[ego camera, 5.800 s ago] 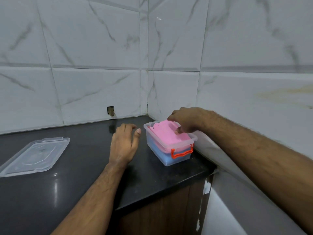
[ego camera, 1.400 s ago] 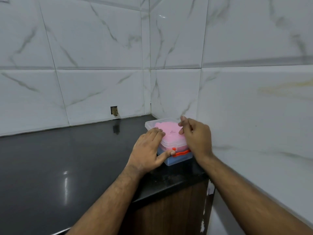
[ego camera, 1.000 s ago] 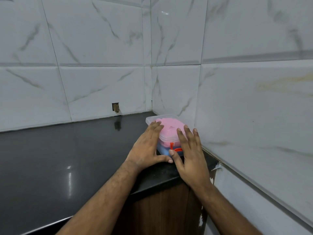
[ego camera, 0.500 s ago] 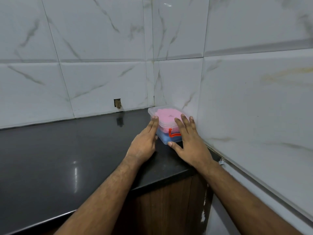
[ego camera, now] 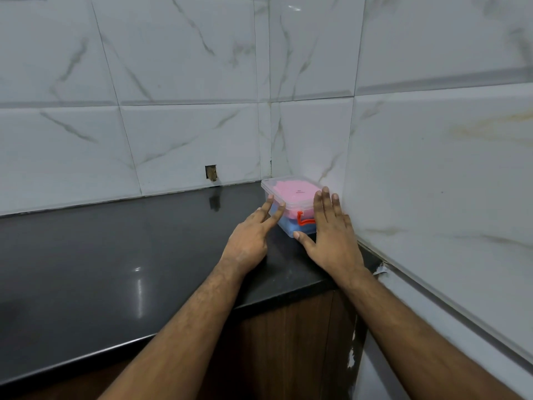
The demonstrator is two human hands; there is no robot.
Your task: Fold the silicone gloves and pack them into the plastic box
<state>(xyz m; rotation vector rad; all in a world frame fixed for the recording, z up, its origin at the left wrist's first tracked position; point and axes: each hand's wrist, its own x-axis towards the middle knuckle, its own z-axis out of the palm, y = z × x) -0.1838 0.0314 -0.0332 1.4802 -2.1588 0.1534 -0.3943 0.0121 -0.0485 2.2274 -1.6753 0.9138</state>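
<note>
Head view, lidded plastic box (ego camera: pixel 291 194) between flat hands, left hand (ego camera: pixel 250 241), right hand (ego camera: pixel 331 235)

clear rectangular plastic box with clear lid (ego camera: pixel 291 189), pink folded silicone glove (ego camera: pixel 291 193) on top inside, blue glove (ego camera: pixel 291 225) beneath, orange-red clip handle (ego camera: pixel 303 221), glossy black stone desk (ego camera: pixel 115 255), white marble-look wall tiles with grey veins (ego camera: pixel 173 82), dark brown wood-grain cabinet front (ego camera: pixel 288 342)

Glossy black stone surface (ego camera: pixel 121 255), clear smooth plastic box (ego camera: pixel 288 194), glazed marble-look wall tiles (ego camera: pixel 173 67), matt wood-grain cabinet front (ego camera: pixel 288 342) with chipped edging
</note>
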